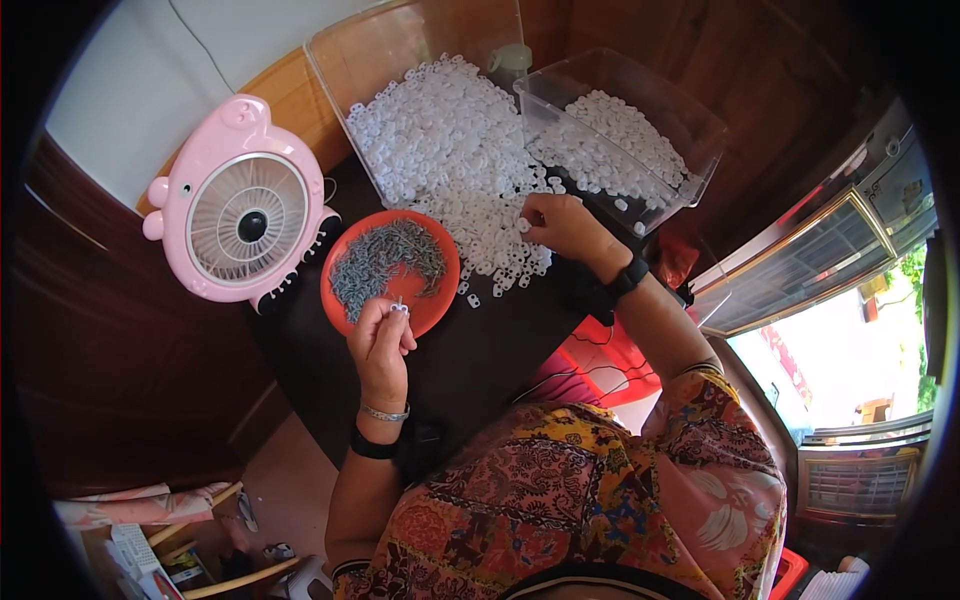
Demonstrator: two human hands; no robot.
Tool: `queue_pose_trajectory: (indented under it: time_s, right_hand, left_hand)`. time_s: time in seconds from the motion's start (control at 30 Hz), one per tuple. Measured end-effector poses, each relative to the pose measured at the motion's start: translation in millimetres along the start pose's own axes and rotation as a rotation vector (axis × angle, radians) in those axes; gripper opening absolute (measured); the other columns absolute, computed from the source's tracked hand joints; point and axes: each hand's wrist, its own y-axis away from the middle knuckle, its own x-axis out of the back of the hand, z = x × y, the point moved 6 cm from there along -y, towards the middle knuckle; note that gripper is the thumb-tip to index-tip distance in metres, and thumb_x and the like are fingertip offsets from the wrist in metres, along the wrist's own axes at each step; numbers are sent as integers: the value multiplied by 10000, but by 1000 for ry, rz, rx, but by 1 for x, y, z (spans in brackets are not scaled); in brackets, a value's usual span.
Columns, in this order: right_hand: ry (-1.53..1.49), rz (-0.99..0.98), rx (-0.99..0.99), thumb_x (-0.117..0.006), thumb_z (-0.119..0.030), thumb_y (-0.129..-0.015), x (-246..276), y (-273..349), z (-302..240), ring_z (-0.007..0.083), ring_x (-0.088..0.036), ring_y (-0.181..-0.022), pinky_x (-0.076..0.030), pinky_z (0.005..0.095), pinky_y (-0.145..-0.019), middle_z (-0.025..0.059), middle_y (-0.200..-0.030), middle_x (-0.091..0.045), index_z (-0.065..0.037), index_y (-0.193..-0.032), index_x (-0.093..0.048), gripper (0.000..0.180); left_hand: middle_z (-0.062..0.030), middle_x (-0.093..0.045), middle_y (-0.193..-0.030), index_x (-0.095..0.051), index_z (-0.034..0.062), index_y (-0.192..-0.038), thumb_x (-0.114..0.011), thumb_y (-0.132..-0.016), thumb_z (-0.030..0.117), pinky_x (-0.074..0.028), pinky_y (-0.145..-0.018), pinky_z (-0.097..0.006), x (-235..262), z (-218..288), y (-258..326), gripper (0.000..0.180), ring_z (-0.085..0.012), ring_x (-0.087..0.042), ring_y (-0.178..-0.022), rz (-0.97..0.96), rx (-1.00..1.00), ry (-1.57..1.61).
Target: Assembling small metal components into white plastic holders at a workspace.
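My left hand (378, 340) is closed in a pinch over the near rim of a round orange-red bowl (436, 312). Between its fingertips is a small white plastic clip (398, 308), with what looks like a screw sticking up from it. Many grey metal screws (375, 262) lie in the bowl. To the right, my right hand (568, 232) has thumb and fingers pinched at the edge of a heap of white plastic clips (490, 240). A white clip (524, 225) shows at its fingertips.
A clear bin (335, 88) lies tipped, spilling white clips onto the dark table (480, 340). Beside it stands another clear bin (710, 150) with more clips. A pink animal-shaped fan (180, 235) stands left of the bowl. A red stool (610, 375) is below the table's right edge.
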Motion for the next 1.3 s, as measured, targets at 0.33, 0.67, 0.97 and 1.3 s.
queue_pose_trajectory:
  time_s: [0.33, 0.67, 0.97, 1.3]
  right_hand:
    - [-555, -116, 8, -692, -114, -799, -16, -6, -72, 73, -564, -670, -462, 242, -618, 12, -730, -627, -11, -882, -639, 143]
    - [-1261, -387, -88, -655, -76, -842, -48, 9, -123, 61, -587, -685, -464, 197, -598, 4, -832, -645, -24, -996, -634, 164]
    - [-1290, -449, -51, -647, -71, -855, -70, 10, -132, 55, -585, -704, -459, 197, -611, -3, -853, -649, -31, -1017, -641, 167]
    - [-1211, -422, 191, -641, -42, -856, -65, 15, -141, 54, -572, -756, -447, 189, -633, 2, -850, -642, -28, -1011, -654, 156]
  left_hand:
    - [1, -503, -594, -501, 48, -743, -472, -882, 96, -310, -465, -188, -4, -2, 1, 150, -54, -447, -500, -46, 51, 49]
    - [-2, -512, -626, -511, 41, -777, -475, -886, 116, -323, -501, -194, -9, 5, 5, 136, -60, -459, -536, -98, 21, 43]
    - [11, -508, -607, -524, 43, -786, -501, -897, 107, -314, -487, -190, -9, 4, 6, 130, -36, -436, -527, -102, -14, 60]
    - [-31, -523, -630, -490, 47, -778, -457, -896, 137, -348, -528, -211, -12, -3, 5, 152, -93, -477, -545, -168, 119, 307]
